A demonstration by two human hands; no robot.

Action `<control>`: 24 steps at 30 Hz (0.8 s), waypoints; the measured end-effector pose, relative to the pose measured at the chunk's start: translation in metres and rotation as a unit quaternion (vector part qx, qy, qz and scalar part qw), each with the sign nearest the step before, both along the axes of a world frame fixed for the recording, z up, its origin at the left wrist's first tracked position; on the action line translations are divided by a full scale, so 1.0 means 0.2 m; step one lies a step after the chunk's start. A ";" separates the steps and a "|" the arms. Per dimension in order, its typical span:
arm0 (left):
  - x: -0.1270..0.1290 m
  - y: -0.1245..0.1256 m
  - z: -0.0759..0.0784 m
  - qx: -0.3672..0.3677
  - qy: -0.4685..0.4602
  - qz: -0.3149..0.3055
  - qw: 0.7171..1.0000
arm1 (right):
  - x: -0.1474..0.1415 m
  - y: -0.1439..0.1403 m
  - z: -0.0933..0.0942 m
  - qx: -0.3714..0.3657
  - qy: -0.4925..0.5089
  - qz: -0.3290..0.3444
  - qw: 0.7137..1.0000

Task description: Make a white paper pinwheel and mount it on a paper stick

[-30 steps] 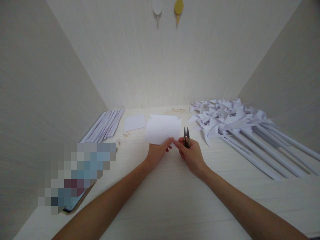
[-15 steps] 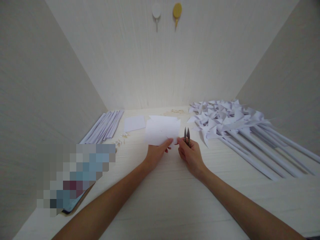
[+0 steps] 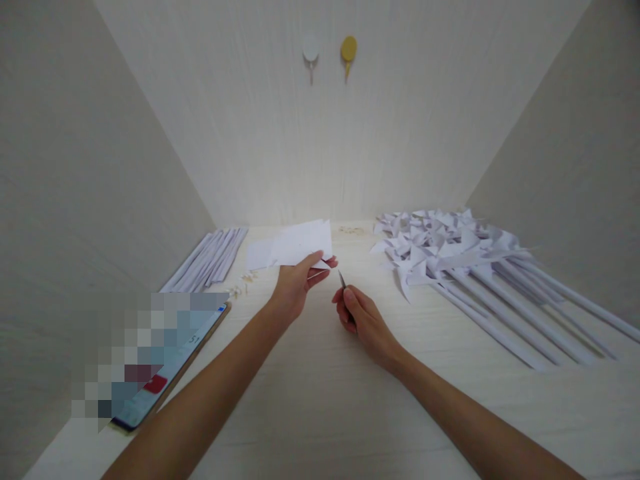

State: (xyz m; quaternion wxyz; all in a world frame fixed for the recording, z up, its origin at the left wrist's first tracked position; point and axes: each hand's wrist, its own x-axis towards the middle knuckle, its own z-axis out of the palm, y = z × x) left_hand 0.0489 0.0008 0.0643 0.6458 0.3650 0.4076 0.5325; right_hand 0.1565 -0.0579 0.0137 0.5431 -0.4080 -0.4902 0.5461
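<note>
Between thumb and fingers, my left hand [image 3: 299, 283] grips a white sheet of paper [image 3: 305, 241] by its lower right part. A flap of the sheet sticks out near the fingertips. My right hand [image 3: 363, 317] is closed around small thread snips [image 3: 343, 280]; their dark pointed blades aim up toward the paper's lower right corner, a short gap away. The palm hides the rest of the snips. Behind the held sheet, another white paper piece [image 3: 257, 256] lies flat on the table, partly covered.
Several paper pinwheels [image 3: 445, 240] with long white paper sticks [image 3: 505, 313] are piled at right. Rolled paper sticks [image 3: 210, 260] lie at left, near small pale bits [image 3: 243, 285]. A phone [image 3: 175, 367], partly blurred, leans front left. White and yellow hooks [image 3: 349, 49] hang on the back wall.
My left hand has moved left with the paper, tilting it. My right hand has dropped away from the sheet's edge and turned the snips' tips toward the paper. The view has tilted slightly upward.
</note>
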 end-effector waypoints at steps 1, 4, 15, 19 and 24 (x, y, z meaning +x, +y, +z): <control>0.00 0.00 0.00 -0.007 0.004 -0.011 1.000 | 0.00 0.00 0.00 -0.002 0.001 0.010 1.000; 0.00 -0.01 -0.01 -0.022 0.021 -0.042 0.999 | 0.00 -0.01 0.00 -0.009 0.009 0.030 0.999; 0.01 -0.02 -0.03 -0.020 0.066 -0.066 0.995 | -0.01 0.01 0.01 -0.059 0.068 0.006 0.996; 0.02 -0.02 -0.04 -0.010 0.071 -0.064 0.995 | 0.00 0.01 0.01 -0.069 0.071 0.000 0.995; 0.02 -0.03 -0.06 0.014 0.072 -0.062 0.995 | 0.00 0.01 0.01 -0.073 0.076 -0.005 0.994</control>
